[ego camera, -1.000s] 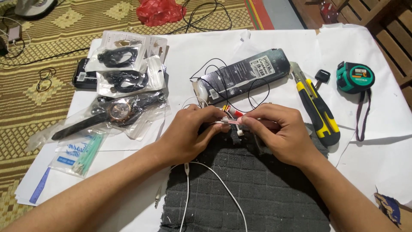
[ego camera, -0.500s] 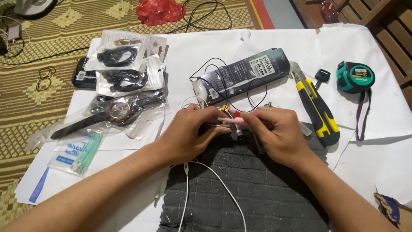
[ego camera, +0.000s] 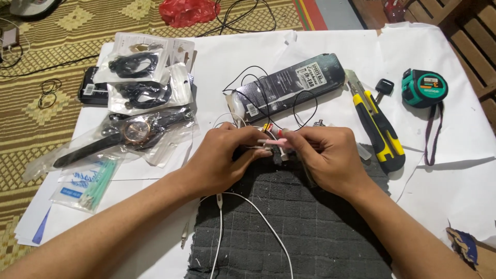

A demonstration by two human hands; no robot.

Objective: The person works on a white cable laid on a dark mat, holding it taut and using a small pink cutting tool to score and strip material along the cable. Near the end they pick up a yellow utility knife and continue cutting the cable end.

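Both hands meet over the far edge of a dark grey quilted mat [ego camera: 305, 227]. My left hand [ego camera: 219, 157] pinches a small white part with thin wires [ego camera: 268, 146] between thumb and fingers. My right hand [ego camera: 328, 157] grips a slim pink-tipped tool [ego camera: 281, 137] whose tip touches that part. A white cable [ego camera: 248, 206] runs from under my left hand down across the mat. Black thin wires [ego camera: 258, 88] loop behind the hands toward a long dark box [ego camera: 294, 82]. What lies under the fingers is hidden.
A yellow-black utility knife [ego camera: 380, 126], a black key [ego camera: 383, 88] and a green tape measure [ego camera: 423, 89] lie right. Bagged wristwatch [ego camera: 132, 133], bagged black straps [ego camera: 137, 77] and cotton swabs [ego camera: 90, 183] lie left on white paper [ego camera: 454, 150]. A patterned rug [ego camera: 31, 134] borders it.
The two hands stay together over the mat. The right hand has shifted slightly left, bringing the pink-tipped tool closer against the small part.
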